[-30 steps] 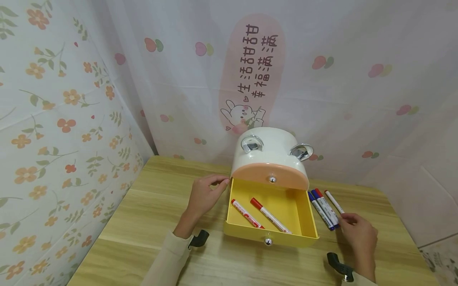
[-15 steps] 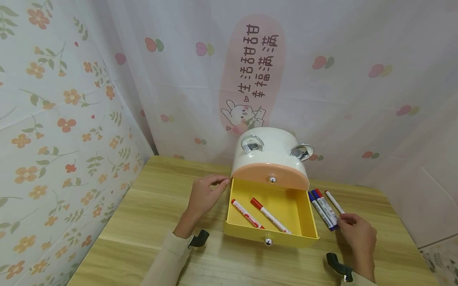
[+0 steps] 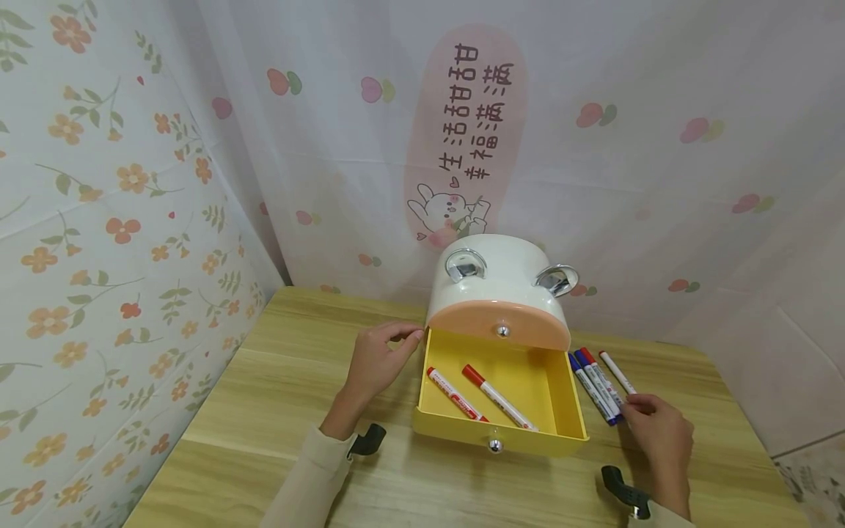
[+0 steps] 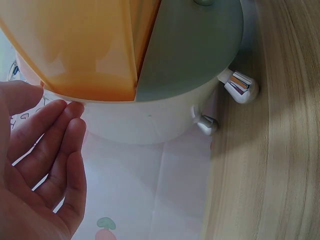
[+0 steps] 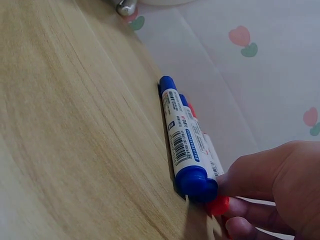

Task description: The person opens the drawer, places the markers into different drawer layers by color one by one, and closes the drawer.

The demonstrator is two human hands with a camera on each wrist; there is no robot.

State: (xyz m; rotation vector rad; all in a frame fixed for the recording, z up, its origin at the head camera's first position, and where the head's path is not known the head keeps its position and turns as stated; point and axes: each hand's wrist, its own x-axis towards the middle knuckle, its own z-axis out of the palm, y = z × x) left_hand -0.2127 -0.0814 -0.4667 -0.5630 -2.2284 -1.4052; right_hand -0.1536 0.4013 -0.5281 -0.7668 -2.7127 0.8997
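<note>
As R hand [image 3: 660, 433] pinches marker [image 3: 617, 373], axis diag., red end away, L hand [image 3: 379, 357] loose

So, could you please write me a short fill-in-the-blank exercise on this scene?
1. In the head view, the open drawer is coloured ____.
2. The markers visible inside it number ____.
3. Their caps are coloured ____.
4. The hand at the loose markers outside it is the person's ____ one.

Missing words: yellow; two; red; right.
</note>
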